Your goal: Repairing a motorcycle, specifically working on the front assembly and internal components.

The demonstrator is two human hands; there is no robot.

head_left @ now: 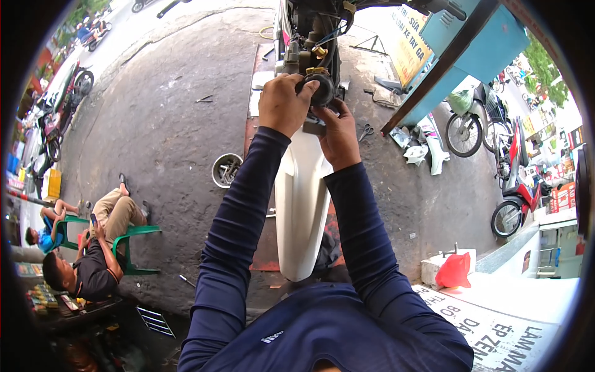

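Both my hands are raised together at the stripped front of a motorcycle (304,59). My left hand (284,102) is closed on a round black horn (323,90), its thumb lying across the face. Just below and to the right, my right hand (338,133) has its fingers bent up against the horn's lower edge. What those fingertips pinch is hidden. Bare wires and a brass-coloured fitting (319,52) show above the horn. Under my forearms runs the long white front fender (297,217), pointing toward me.
A metal bowl of small parts (227,170) sits on the ground at left. Scissors-like pliers (366,131) and white plastic panels (437,155) lie at right, by a slanting post (443,65). Someone sits in a green chair (139,230) at left. Parked motorbikes (511,204) stand at far right.
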